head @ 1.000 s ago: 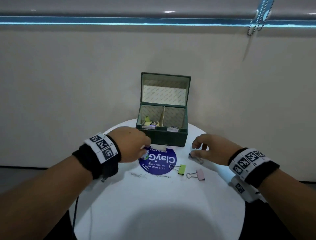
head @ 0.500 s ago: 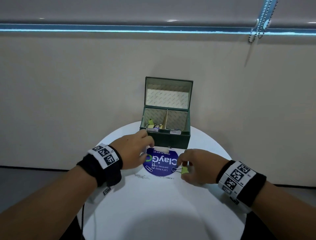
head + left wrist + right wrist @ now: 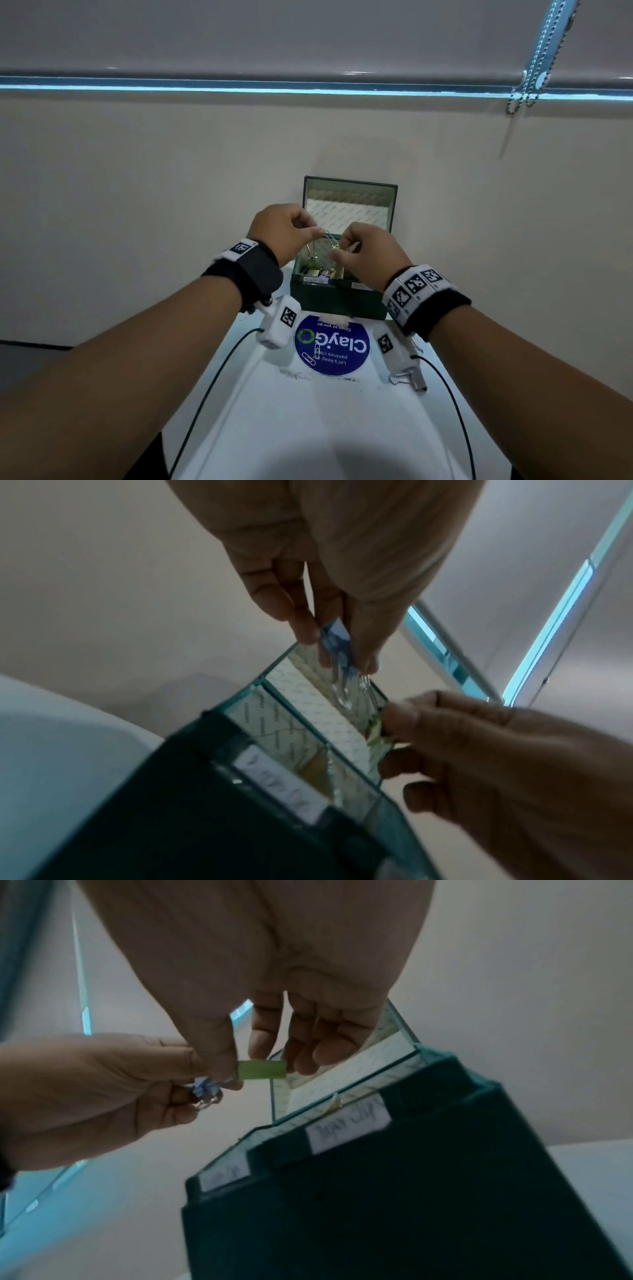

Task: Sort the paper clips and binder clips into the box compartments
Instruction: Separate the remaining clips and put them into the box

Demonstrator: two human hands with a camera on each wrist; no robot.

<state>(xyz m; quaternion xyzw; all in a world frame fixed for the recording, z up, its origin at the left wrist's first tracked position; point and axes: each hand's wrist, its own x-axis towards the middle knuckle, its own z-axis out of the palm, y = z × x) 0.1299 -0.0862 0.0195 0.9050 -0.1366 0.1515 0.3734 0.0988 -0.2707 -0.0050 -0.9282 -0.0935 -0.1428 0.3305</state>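
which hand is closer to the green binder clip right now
Right. The right hand pinches the green binder clip above the box; the left hand is right beside it, holding a blue clip.

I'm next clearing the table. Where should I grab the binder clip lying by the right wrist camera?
Probably the wire handles of the binder clip: they lie flat toward the blue sticker. Come from above on that side and pinch the loops; its body sits half under the wrist camera.

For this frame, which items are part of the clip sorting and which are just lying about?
Part of the job:
- green box
- green binder clip in the right hand
- blue binder clip in the left hand
- paper clips on the sticker
- binder clip on the table

Lying about:
- round blue sticker
- blind chain
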